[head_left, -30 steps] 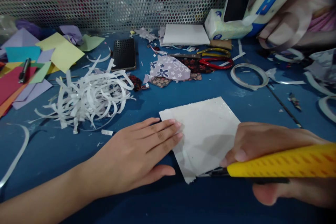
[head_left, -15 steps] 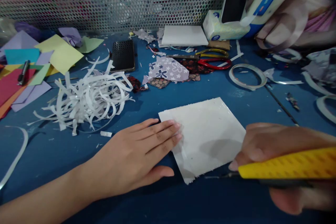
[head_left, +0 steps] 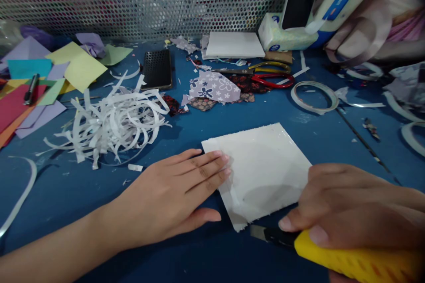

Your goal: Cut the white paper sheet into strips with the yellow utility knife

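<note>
Flat fingers of my left hand [head_left: 179, 194] rest on the left edge of a white square board [head_left: 265, 168], thumb spread off to the side. The board lies on the blue table, and its near edge looks ragged. My right hand [head_left: 348, 208] is wrapped round a yellow utility knife [head_left: 358, 258] at the lower right. The knife's blade points left, just in front of the board's near corner, apart from my left hand. Part of the knife's handle is hidden by my fingers.
A heap of white paper strips [head_left: 116, 124] lies left, near coloured papers [head_left: 83, 66] and a black phone [head_left: 157, 69]. Behind the board are patterned fabric scraps [head_left: 215, 86], red-handled scissors [head_left: 272, 80] and a tape roll [head_left: 314, 97]. A perforated metal panel [head_left: 149, 0] stands behind.
My right hand has turned the knife and moved it slightly left and down, so the blade shows more clearly. My left hand and the board stay in place.
</note>
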Action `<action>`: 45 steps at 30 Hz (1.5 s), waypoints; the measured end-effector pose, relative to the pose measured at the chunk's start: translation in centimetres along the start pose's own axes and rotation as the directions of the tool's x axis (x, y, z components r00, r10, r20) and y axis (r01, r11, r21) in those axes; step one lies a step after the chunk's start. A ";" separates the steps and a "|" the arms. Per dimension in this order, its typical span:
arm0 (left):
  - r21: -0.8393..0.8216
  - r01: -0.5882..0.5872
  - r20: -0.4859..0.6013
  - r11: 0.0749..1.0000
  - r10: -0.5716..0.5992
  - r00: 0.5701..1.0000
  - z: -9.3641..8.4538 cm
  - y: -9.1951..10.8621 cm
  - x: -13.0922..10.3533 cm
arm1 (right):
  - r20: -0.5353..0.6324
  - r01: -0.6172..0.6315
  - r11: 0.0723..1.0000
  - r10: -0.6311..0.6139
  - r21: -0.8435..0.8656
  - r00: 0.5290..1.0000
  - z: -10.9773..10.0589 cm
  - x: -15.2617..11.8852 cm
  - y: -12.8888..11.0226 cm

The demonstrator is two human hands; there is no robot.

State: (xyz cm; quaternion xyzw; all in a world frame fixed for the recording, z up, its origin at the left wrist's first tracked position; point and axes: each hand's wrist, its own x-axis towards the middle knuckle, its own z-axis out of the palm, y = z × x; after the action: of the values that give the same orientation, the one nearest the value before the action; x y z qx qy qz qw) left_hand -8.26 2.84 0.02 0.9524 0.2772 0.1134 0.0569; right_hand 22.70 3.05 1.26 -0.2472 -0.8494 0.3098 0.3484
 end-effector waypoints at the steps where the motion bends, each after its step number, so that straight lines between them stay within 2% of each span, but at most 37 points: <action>1: 0.000 0.001 0.002 1.000 -0.001 1.000 0.0 0.0 0.0 | 0.007 0.008 1.000 -0.008 -0.007 1.000 -0.1 0.0 0.0; 9: -0.008 0.003 0.005 1.000 -0.003 1.000 0.0 0.0 0.0 | 0.065 0.032 0.999 -0.030 -0.036 0.997 -0.8 0.2 0.4; 13: 0.003 -0.001 -0.011 1.000 0.001 1.000 0.1 0.0 0.0 | 0.129 0.096 0.995 -0.094 -0.013 0.987 -0.9 0.9 0.7; 17: 0.014 0.006 -0.022 1.000 -0.006 1.000 0.2 0.0 0.0 | 0.052 0.009 0.999 -0.011 0.047 0.999 -0.7 0.9 1.4; 24: 0.015 0.003 -0.023 1.000 -0.002 1.000 0.2 0.0 -0.2 | -0.013 -0.012 0.985 0.014 0.172 1.000 -0.7 0.5 1.3; 28: 0.017 0.008 -0.021 1.000 -0.008 1.000 0.2 0.0 -0.1 | 0.074 0.040 0.994 -0.048 0.099 0.996 -0.6 1.5 0.7; 34: 0.015 0.012 -0.004 1.000 -0.012 1.000 0.3 0.1 -0.1 | 0.094 0.067 0.997 -0.064 -0.026 0.994 -0.8 1.9 0.9; 40: 0.017 0.013 0.002 1.000 -0.013 1.000 0.3 0.1 -0.1 | 0.090 0.049 0.999 -0.050 0.013 0.995 -1.1 1.2 1.4; 45: 0.017 0.012 -0.001 1.000 -0.012 1.000 0.2 0.0 -0.1 | 0.207 0.072 0.997 -0.078 0.036 0.975 -1.5 1.4 1.7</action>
State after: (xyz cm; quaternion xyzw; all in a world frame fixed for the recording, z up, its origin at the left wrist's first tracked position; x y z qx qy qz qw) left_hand -8.26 2.79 -0.22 0.9511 0.2840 0.1111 0.0492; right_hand 23.25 5.63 1.57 -0.1760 -0.8856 0.3325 0.2723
